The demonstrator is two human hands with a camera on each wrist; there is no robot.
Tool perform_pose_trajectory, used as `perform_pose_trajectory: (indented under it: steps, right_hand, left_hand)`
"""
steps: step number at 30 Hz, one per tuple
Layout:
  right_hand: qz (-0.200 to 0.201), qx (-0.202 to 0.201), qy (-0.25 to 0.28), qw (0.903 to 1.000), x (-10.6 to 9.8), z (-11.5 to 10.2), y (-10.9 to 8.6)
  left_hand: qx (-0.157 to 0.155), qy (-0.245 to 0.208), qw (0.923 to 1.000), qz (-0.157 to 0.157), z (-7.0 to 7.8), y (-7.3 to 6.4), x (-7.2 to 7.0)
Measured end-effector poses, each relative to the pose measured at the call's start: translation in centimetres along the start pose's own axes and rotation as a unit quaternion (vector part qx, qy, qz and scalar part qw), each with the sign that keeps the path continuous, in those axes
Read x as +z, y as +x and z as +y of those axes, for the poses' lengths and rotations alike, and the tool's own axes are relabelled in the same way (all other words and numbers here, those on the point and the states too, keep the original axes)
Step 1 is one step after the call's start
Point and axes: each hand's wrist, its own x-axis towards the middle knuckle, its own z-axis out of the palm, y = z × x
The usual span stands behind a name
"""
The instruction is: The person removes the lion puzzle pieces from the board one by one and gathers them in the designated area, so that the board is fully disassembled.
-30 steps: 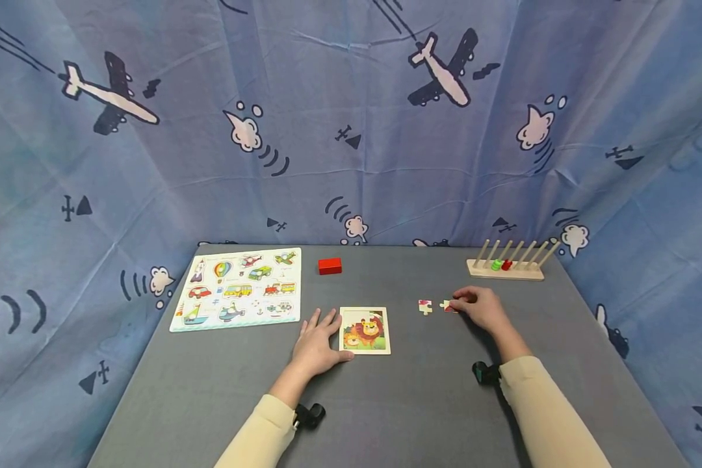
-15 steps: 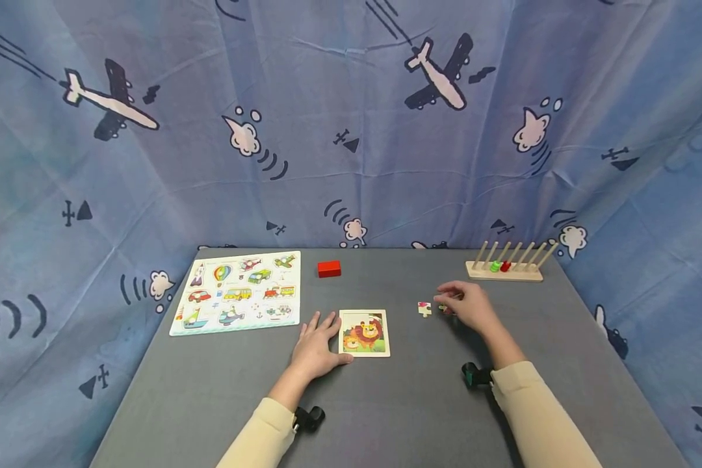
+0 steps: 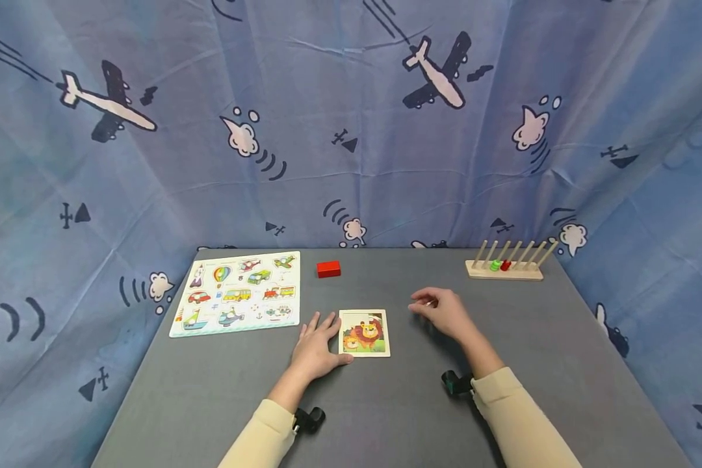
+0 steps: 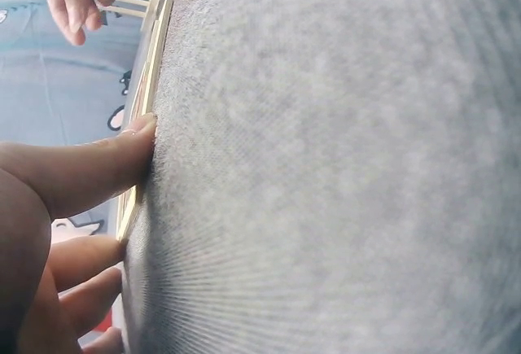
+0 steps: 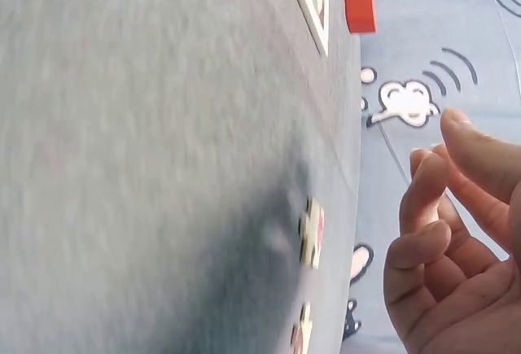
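A small framed jigsaw puzzle (image 3: 364, 333) with a lion picture lies flat on the grey table. My left hand (image 3: 316, 348) rests at its lower left corner, fingers spread, the thumb (image 4: 98, 163) on the near edge and the index finger at the left side. To the right of the puzzle, my right hand (image 3: 442, 313) hovers just above the table with loosely bent fingers. From the right wrist, two loose jigsaw pieces, one (image 5: 312, 232) nearer the puzzle and another (image 5: 302, 331) beyond it, lie below the hand. Nothing shows between its fingers. In the head view the hand mostly hides them.
A red block (image 3: 329, 269) lies behind the puzzle. Back left is a white vehicle picture board (image 3: 210, 318). At the back right stands a wooden peg rack (image 3: 503, 274) with green and red beads. A patterned blue curtain (image 3: 351, 130) hangs behind the table.
My right hand has left the farther jigsaw piece it was touching and moved left over the nearer one, toward the puzzle. The left hand has stayed at the puzzle's corner.
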Motion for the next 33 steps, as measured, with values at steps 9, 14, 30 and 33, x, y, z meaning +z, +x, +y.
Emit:
perform_pose_trajectory:
  steps: [9, 14, 30, 33]
  right_hand:
    - [-0.026, -0.003, 0.024, 0.9994, 2.1, -1.7, 0.1]
    - [-0.041, 0.004, 0.026, 0.9988, 3.5, -2.4, 0.4]
    - [-0.074, 0.009, -0.016, 0.9971, 7.9, -2.6, 1.4]
    - [-0.078, 0.014, -0.034, 0.9962, 8.1, -2.7, 1.4]
  left_hand:
    - [0.002, -0.001, 1.0, 0.002, 0.1, -0.1, 0.1]
    - [-0.003, -0.001, 1.0, 0.001, 0.0, -0.1, 0.2]
    - [0.001, 0.004, 1.0, 0.008, 0.0, 0.0, 0.2]
    - [0.002, 0.006, 1.0, 0.008, 0.1, 0.0, 0.1]
